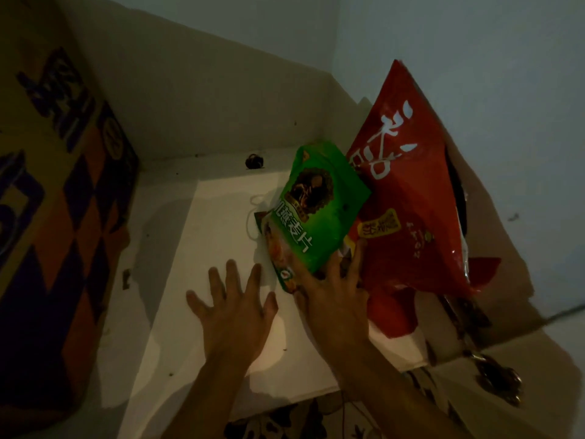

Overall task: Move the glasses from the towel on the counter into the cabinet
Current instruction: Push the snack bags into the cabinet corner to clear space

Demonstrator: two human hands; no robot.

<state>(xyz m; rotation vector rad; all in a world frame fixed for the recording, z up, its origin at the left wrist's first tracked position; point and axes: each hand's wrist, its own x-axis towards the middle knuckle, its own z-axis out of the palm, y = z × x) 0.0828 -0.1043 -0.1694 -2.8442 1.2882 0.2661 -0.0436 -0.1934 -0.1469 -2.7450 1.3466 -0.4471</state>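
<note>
Two hands over dim white shelf: left fingers spread, right fingers grasping green packet.

bare white shelf centre, carton left, food bags right

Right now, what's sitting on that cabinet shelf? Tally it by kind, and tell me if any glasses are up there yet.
Food bags: 2, the green bag and the red bag
Cardboard boxes: 1, the printed box at left
Small dark objects: 1, the dark object by the back wall, too dim to identify
Glasses: 0 in view
Total: 4
</note>
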